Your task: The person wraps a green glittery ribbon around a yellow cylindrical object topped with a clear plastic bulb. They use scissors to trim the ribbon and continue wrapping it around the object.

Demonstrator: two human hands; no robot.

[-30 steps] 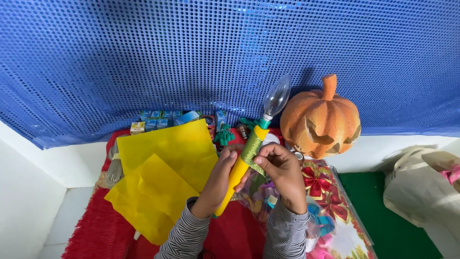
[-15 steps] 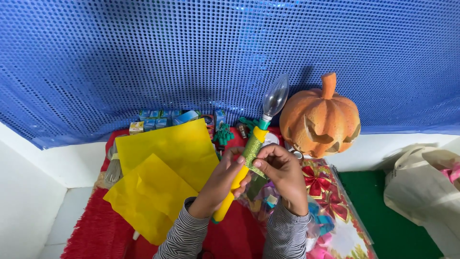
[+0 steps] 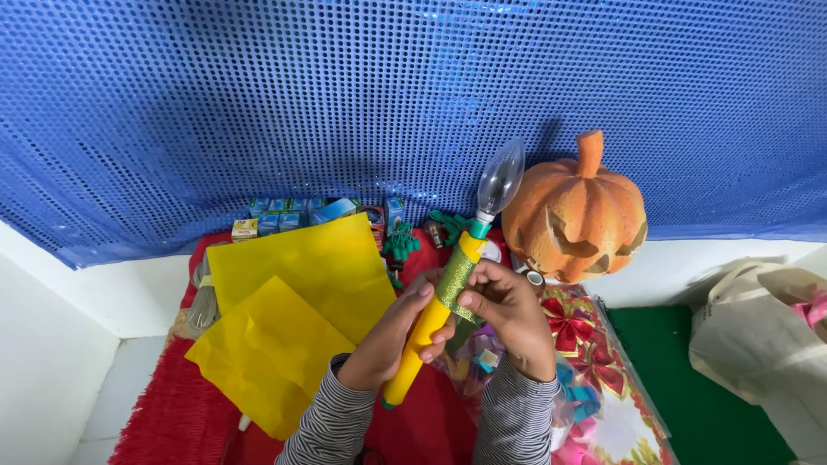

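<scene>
Both of my hands hold a yellow candle-shaped stick (image 3: 428,331) tilted up to the right. A clear flame-shaped bulb (image 3: 500,178) tops it on a green socket. My left hand (image 3: 389,336) grips the lower yellow shaft. The fingers of my right hand (image 3: 506,312) press a band of green glitter tape (image 3: 455,284) wrapped around the upper shaft. Both wrists wear striped sleeves.
Two yellow paper sheets (image 3: 293,301) lie on a red fringed cloth (image 3: 181,418) at left. An orange pumpkin (image 3: 575,215) stands at right, small boxes (image 3: 284,211) at the back. A gift bag with red bows (image 3: 594,353) and a cream tote (image 3: 762,336) lie right. Blue sequin fabric (image 3: 345,103) hangs behind.
The stick and both hands have stayed almost where they were. My right fingers have shifted slightly on the green glitter band.
</scene>
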